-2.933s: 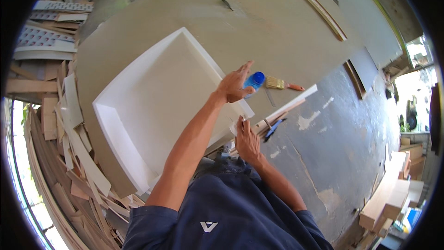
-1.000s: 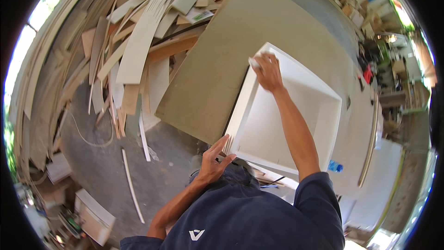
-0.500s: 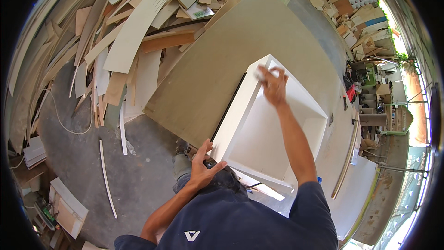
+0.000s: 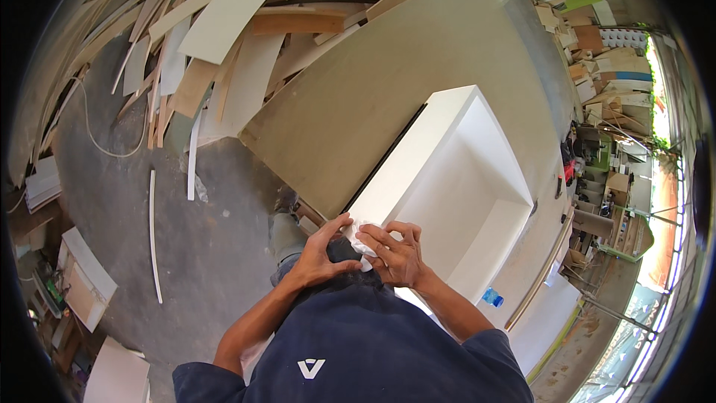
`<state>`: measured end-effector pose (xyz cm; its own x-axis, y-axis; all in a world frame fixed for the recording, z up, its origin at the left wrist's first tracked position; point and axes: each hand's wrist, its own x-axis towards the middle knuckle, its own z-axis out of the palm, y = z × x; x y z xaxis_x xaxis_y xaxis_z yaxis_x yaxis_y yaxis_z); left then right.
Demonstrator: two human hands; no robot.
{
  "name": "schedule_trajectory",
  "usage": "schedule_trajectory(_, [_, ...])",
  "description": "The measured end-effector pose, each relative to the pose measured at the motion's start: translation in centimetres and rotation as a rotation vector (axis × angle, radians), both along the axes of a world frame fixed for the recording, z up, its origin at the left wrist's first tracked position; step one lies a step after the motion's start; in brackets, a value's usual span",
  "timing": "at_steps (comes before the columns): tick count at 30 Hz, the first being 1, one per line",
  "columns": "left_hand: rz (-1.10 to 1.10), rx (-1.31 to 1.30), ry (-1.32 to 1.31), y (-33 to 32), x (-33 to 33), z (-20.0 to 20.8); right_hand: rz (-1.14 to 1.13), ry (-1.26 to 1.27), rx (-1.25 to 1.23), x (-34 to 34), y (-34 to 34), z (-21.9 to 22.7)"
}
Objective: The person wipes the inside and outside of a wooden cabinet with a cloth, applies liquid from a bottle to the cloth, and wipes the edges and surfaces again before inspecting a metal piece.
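Note:
An open-fronted white cabinet box [image 4: 409,157] lies in front of me, its hollow inside facing up. At its near left corner, my right hand [image 4: 400,256] presses a crumpled white cloth [image 4: 364,236] against the panel, fingers closed over it. My left hand [image 4: 319,255] sits just left of the cloth at the same corner, thumb and fingers spread apart and nothing held. The fingertips lie by the panel's edge; whether they grip it I cannot tell. A dark strip [image 4: 386,155] runs along the box's left side.
Under the box spreads a large brownish board [image 4: 350,97]. Offcut boards [image 4: 239,11] are heaped at the far left. A thin white strip [image 4: 155,239] lies on the grey floor. To the right are a blue-capped bottle [image 4: 492,298], a long pole [image 4: 541,272] and cluttered shelves [image 4: 604,164].
My right hand has come from the box's far corner down to the near left corner, bringing the white cloth beside my left hand. The view has shifted slightly.

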<state>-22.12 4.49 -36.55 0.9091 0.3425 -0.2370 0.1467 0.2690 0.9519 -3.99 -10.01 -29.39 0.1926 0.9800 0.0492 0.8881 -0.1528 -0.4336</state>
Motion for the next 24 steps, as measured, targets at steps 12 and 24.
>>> schedule_trajectory(12, [0.06, 0.068, 0.081, -0.1, -0.7, -2.4, 0.147, -0.002, -0.307, 3.5, 2.8, 2.1])
schedule_trajectory(24, [0.423, -0.263, 0.167, 0.5, -2.7, -7.4, 0.202, 0.035, 0.156, 1.0, 0.0, -0.6])
